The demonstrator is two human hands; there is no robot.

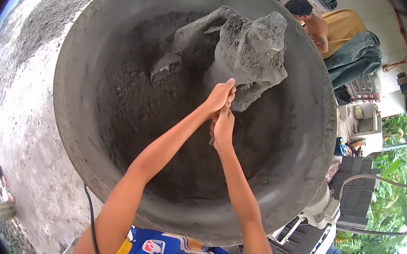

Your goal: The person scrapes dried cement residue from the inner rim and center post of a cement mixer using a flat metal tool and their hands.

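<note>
A big round grey mixer pan (pixel 79 52) fills the view, holding dark damp cement mix (pixel 131 103). At its centre stands a cement-caked hub with mixing arms (pixel 250 47). Both my arms reach in over the near rim. My left hand (pixel 220 95) is closed around something at the base of the hub. My right hand (pixel 223 128) sits just under it, fingers closed on what looks like a small tool or part, mostly hidden by the hands.
Grey sand and gravel (pixel 39 23) lie on the ground at left. Another person (pixel 320 25) bends over beyond the pan at top right. Dark stacked blocks (pixel 357 189) and green plants (pixel 386 238) are at right. A black cable (pixel 94 230) hangs by my left arm.
</note>
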